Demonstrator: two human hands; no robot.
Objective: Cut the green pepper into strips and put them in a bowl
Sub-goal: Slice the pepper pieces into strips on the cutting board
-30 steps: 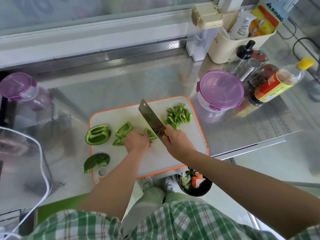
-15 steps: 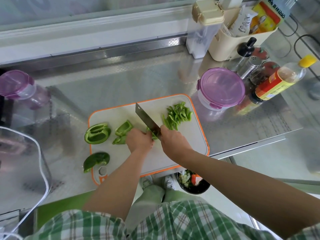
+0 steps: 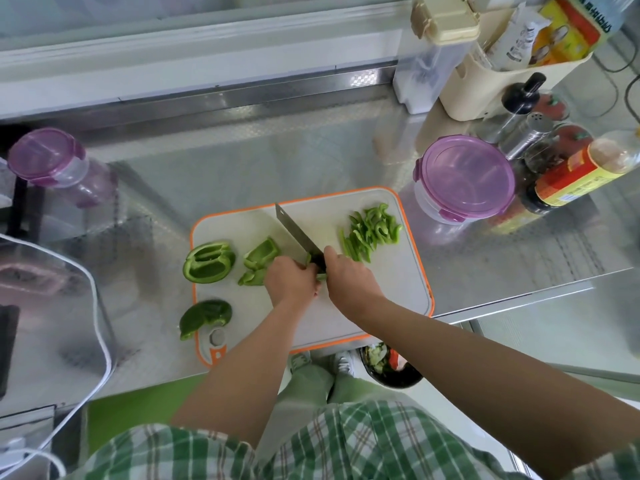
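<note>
Gripping the knife (image 3: 296,235) handle, the right hand (image 3: 349,277) angles inward while the left hand (image 3: 289,280) curls its fingers onto a pepper piece (image 3: 261,252).

Two purple-lidded containers (image 3: 465,183) (image 3: 45,155), one knife (image 3: 294,233), two hands (image 3: 291,282) (image 3: 349,277)

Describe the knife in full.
The knife is a cleaver with a broad, rectangular blade of grey metal and a dark handle, mostly hidden inside the right hand that grips it. The blade points away and to the left over the white cutting board, just right of the left hand, which holds a pepper piece. Whether the edge touches the board cannot be told.
</note>
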